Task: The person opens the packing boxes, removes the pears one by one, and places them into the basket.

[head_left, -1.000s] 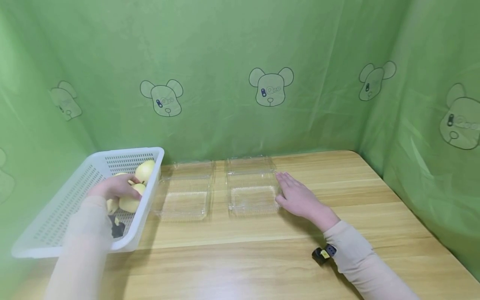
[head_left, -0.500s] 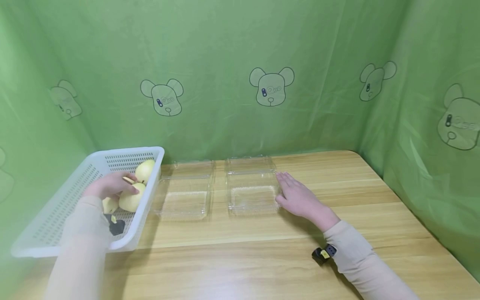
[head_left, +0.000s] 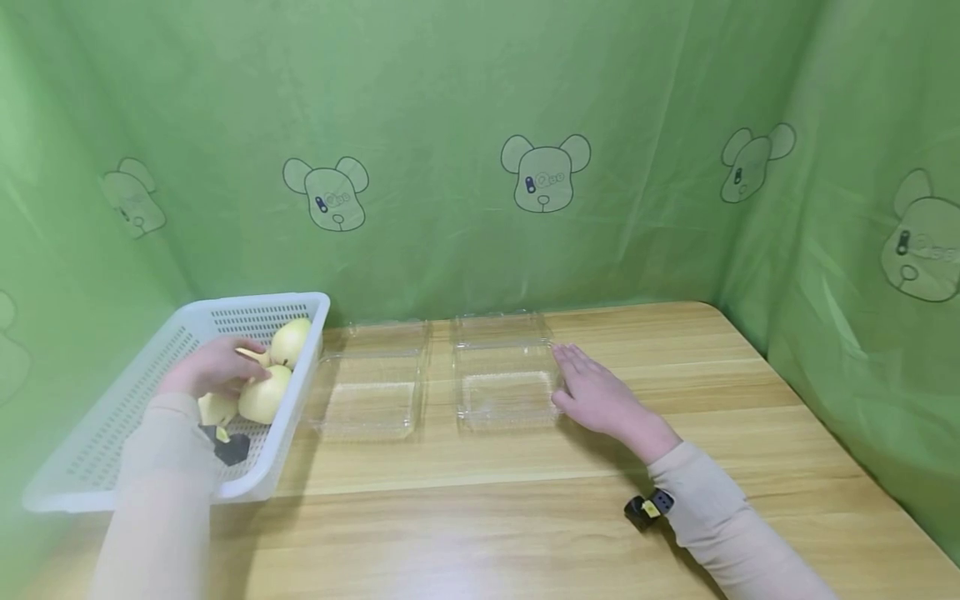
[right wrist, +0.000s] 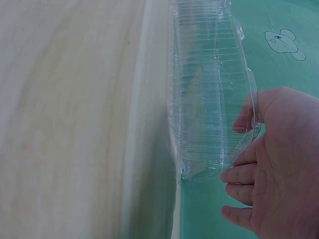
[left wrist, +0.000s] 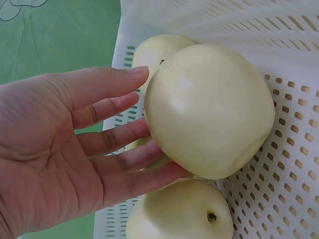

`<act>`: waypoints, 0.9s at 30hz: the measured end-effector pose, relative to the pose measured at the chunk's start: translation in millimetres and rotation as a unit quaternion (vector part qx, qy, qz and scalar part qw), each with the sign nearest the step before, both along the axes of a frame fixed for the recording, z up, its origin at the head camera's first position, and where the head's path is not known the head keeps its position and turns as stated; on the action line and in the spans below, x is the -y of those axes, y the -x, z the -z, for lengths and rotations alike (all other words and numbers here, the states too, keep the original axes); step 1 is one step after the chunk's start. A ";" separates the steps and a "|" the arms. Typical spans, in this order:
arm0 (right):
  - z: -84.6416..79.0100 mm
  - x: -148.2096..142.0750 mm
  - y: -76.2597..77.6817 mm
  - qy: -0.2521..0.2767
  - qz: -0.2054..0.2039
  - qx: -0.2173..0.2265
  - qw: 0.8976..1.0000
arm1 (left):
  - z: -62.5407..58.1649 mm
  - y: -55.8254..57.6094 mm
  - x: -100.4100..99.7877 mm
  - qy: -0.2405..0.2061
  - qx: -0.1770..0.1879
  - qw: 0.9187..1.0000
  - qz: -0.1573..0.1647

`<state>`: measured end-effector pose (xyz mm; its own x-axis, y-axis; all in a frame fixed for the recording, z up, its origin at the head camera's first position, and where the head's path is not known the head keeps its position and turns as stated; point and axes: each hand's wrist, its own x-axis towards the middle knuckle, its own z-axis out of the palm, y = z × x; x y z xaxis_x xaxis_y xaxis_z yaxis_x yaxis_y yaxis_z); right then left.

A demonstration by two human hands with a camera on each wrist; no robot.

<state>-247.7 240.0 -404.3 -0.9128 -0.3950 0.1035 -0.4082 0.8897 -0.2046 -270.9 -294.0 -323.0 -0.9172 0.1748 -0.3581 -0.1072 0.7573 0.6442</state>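
My left hand [head_left: 213, 365] reaches into the white basket [head_left: 258, 487] among several pale yellow pears. In the left wrist view its fingers are nearly straight, and the fingertips touch or lie just behind one large pear [left wrist: 212, 112]. The thumb is by that pear's side, not wrapped round it. Below it sits another pear [left wrist: 182, 211] with its dark stem hollow showing. My right hand [head_left: 600, 402] rests beside the right-hand clear plastic clamshell box [head_left: 506, 398]. In the right wrist view its relaxed fingers touch or nearly touch the box's side.
A second clear clamshell box [head_left: 371, 404] stands with its lid raised between the basket and the right box. Both are on a wooden table [head_left: 465, 525]. Green curtains [head_left: 427, 167] with bear-head prints enclose the back and sides. Black cameras are strapped to both wrists.
The left hand has drawn slightly left and back within the basket, uncovering more of the front pear. The right hand and both boxes have stayed in place.
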 end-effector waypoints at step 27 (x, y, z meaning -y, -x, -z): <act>-2.2 -4.2 0.8 0.000 -0.009 0.010 1.000 | -25.9 -8.5 -5.3 -0.075 -0.134 0.969 -0.192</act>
